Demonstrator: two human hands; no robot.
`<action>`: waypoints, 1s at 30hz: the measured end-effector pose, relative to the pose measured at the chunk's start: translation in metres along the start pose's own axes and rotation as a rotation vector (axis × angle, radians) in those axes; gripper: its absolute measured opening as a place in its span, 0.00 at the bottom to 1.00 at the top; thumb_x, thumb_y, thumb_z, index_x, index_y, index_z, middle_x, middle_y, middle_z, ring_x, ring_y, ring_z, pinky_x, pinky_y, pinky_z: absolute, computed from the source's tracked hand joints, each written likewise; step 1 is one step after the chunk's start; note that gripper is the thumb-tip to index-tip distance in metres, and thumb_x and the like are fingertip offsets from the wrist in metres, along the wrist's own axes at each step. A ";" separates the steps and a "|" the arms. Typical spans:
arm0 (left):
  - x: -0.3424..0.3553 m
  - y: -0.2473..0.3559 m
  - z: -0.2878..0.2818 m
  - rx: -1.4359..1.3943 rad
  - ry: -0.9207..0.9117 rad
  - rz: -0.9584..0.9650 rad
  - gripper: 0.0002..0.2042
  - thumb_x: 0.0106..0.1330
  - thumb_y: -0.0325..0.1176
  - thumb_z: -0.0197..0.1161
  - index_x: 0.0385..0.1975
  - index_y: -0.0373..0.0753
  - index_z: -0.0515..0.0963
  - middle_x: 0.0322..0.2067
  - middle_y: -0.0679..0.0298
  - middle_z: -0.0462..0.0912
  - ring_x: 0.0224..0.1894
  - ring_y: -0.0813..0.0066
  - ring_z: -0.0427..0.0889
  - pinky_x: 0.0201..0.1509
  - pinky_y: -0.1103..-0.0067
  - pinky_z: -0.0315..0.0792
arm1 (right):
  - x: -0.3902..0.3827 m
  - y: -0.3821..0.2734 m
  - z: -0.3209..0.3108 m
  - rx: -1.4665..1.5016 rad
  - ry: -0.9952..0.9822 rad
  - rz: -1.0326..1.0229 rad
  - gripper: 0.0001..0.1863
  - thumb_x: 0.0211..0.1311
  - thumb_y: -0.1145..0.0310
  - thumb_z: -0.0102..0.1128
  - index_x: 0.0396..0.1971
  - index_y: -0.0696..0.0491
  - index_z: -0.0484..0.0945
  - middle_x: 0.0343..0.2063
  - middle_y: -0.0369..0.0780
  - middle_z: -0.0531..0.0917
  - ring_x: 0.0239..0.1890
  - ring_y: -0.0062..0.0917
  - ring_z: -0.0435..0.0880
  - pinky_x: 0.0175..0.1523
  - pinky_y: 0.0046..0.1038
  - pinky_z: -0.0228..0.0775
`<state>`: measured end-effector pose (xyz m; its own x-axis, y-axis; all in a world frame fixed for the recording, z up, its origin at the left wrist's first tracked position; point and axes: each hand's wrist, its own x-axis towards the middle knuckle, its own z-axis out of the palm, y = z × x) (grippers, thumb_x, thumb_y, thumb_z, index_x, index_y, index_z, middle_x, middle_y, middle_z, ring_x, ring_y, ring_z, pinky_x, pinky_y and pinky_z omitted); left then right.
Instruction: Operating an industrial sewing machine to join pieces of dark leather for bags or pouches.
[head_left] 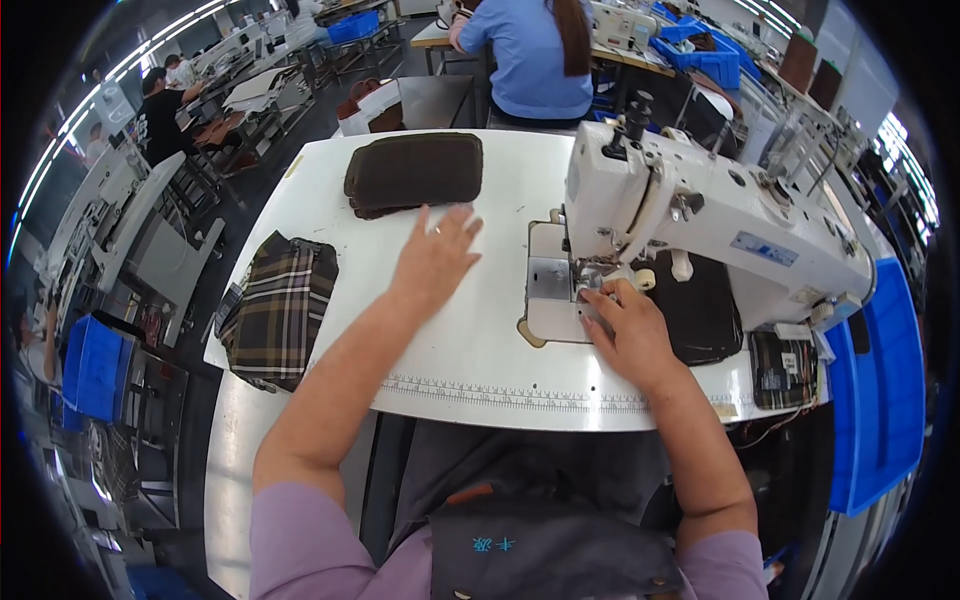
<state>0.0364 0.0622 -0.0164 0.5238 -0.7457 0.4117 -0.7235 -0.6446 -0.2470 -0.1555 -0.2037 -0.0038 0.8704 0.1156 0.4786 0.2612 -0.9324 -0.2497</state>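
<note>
My left hand [432, 258] has its fingers spread over the white table [450, 330], just below a stack of dark brown rounded fabric pieces [412, 168]. My right hand [628, 335] is at the presser foot [590, 278] of a white sewing machine [720, 210], index finger and thumb apart beside the metal needle plate [548, 275]; anything small under the fingertips is too hidden to make out. Folded plaid fabric [275, 310] lies at the table's left. A dark fabric piece [700, 310] lies under the machine's arm, with more plaid fabric [775, 370] at the right.
A blue plastic tray [880, 390] hangs beside the table's right end. A co-worker in blue [530, 65] sits beyond the far edge; other workers [160, 120], machines and blue bins [100, 365] line the left. A grey stand [435, 100] holds material behind the table.
</note>
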 end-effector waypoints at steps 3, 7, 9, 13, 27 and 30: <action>-0.018 0.032 -0.007 -0.282 -0.017 0.186 0.17 0.74 0.36 0.61 0.59 0.40 0.81 0.61 0.60 0.81 0.67 0.66 0.77 0.76 0.59 0.64 | -0.001 0.004 0.001 0.026 0.016 -0.005 0.14 0.64 0.66 0.68 0.48 0.52 0.86 0.41 0.42 0.82 0.42 0.40 0.84 0.48 0.41 0.77; -0.027 0.083 -0.063 -0.443 0.044 0.324 0.13 0.69 0.29 0.65 0.52 0.40 0.84 0.54 0.61 0.87 0.56 0.61 0.85 0.66 0.61 0.76 | -0.004 -0.009 -0.009 0.043 -0.031 -0.229 0.08 0.61 0.69 0.69 0.40 0.50 0.87 0.37 0.38 0.83 0.40 0.34 0.84 0.44 0.37 0.76; -0.014 0.104 -0.077 -0.528 0.116 0.332 0.12 0.69 0.28 0.66 0.50 0.40 0.84 0.51 0.61 0.88 0.52 0.61 0.87 0.63 0.62 0.79 | -0.020 -0.019 -0.011 0.038 0.006 -0.231 0.08 0.59 0.68 0.69 0.38 0.50 0.86 0.35 0.36 0.83 0.39 0.32 0.84 0.44 0.36 0.74; 0.021 0.142 -0.081 -0.741 0.233 0.294 0.08 0.66 0.29 0.69 0.43 0.39 0.85 0.45 0.60 0.89 0.44 0.59 0.88 0.52 0.66 0.82 | -0.064 -0.033 -0.024 0.082 0.145 -0.219 0.08 0.55 0.69 0.71 0.35 0.49 0.86 0.34 0.34 0.83 0.37 0.29 0.82 0.46 0.33 0.70; 0.092 0.219 -0.065 -0.508 -0.080 0.437 0.12 0.62 0.30 0.66 0.44 0.35 0.87 0.45 0.56 0.90 0.45 0.55 0.89 0.57 0.66 0.82 | -0.149 0.006 -0.071 0.043 0.344 0.146 0.07 0.57 0.70 0.72 0.36 0.51 0.88 0.35 0.33 0.85 0.38 0.29 0.82 0.45 0.34 0.69; 0.098 0.217 -0.063 -0.488 -0.032 0.453 0.10 0.63 0.29 0.65 0.42 0.35 0.86 0.44 0.57 0.90 0.43 0.56 0.89 0.59 0.65 0.82 | -0.150 0.002 -0.071 0.060 0.365 0.168 0.07 0.58 0.70 0.72 0.37 0.51 0.88 0.35 0.33 0.85 0.39 0.29 0.82 0.46 0.34 0.69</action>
<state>-0.0974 -0.1397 0.0259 0.1278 -0.9344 0.3325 -0.9918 -0.1218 0.0390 -0.3152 -0.2470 -0.0164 0.7004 -0.1756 0.6918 0.1615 -0.9052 -0.3932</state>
